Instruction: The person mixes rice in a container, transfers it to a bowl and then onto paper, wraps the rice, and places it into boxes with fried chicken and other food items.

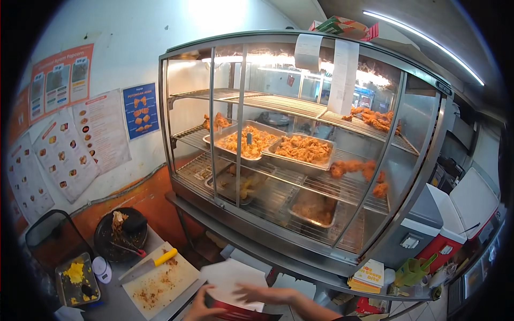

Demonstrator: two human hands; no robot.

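Observation:
Low in the view, my left hand (204,305) grips the left side of a cardboard food box (241,311) with a dark red outside. The box's white inner panel (235,281) stands raised. Over that panel, my right hand (257,293) is spread, its fingers blurred, holding nothing that shows. To the left lies a white cutting board (164,281) with brown crumbs, and a knife with a yellow handle (165,257) rests across its upper part.
A glass display warmer (257,208) holds metal trays of fried chicken (303,149). At left are a black stone mortar (120,234), a small scale (101,269) and a metal tray (78,300) with yellow food. Coolers (441,236) and a green plastic basket (413,271) stand at right.

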